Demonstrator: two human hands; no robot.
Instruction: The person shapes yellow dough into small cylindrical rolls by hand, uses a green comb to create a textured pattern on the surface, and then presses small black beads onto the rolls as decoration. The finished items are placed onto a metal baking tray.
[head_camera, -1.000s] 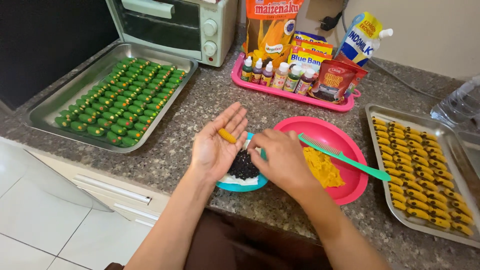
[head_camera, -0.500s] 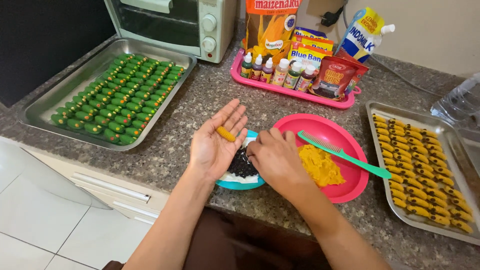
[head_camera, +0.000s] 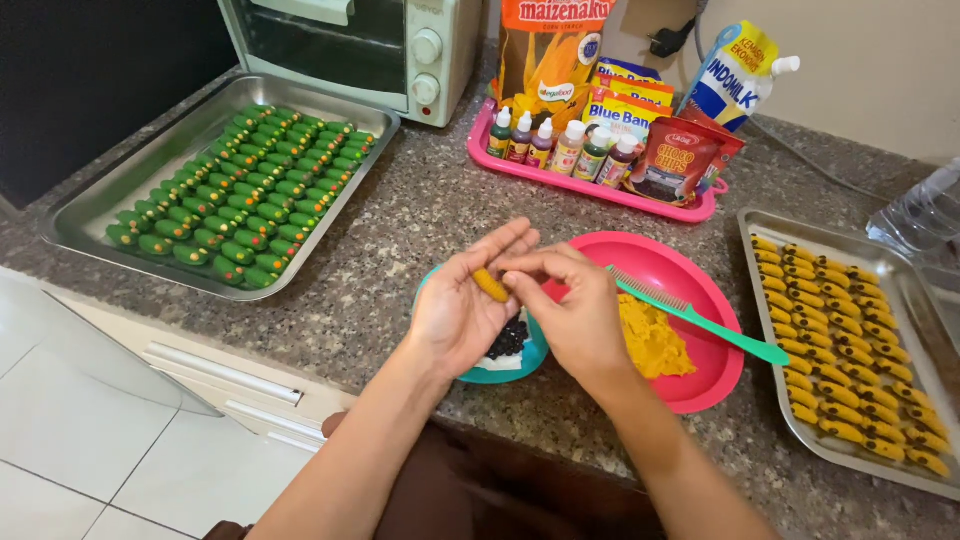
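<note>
My left hand (head_camera: 462, 310) is palm up over a small teal bowl (head_camera: 525, 362) of dark chips (head_camera: 508, 340). A small orange dough roll (head_camera: 490, 285) lies across its fingers. My right hand (head_camera: 570, 315) pinches its fingertips against the end of that roll. Just to the right sits a pink plate (head_camera: 690, 380) holding a lump of yellow dough (head_camera: 652, 340) and a green comb (head_camera: 700, 320) laid across it.
A metal tray of green dough pieces (head_camera: 235, 195) sits at the left, a metal tray of yellow pieces (head_camera: 850, 340) at the right. A pink tray (head_camera: 590, 190) with small colouring bottles and packets stands behind. A toaster oven (head_camera: 360, 50) is at the back, a plastic bottle (head_camera: 925, 215) far right.
My right hand has lifted from the teal bowl to the dough roll on my left fingers. My left hand has curled slightly around the roll.
</note>
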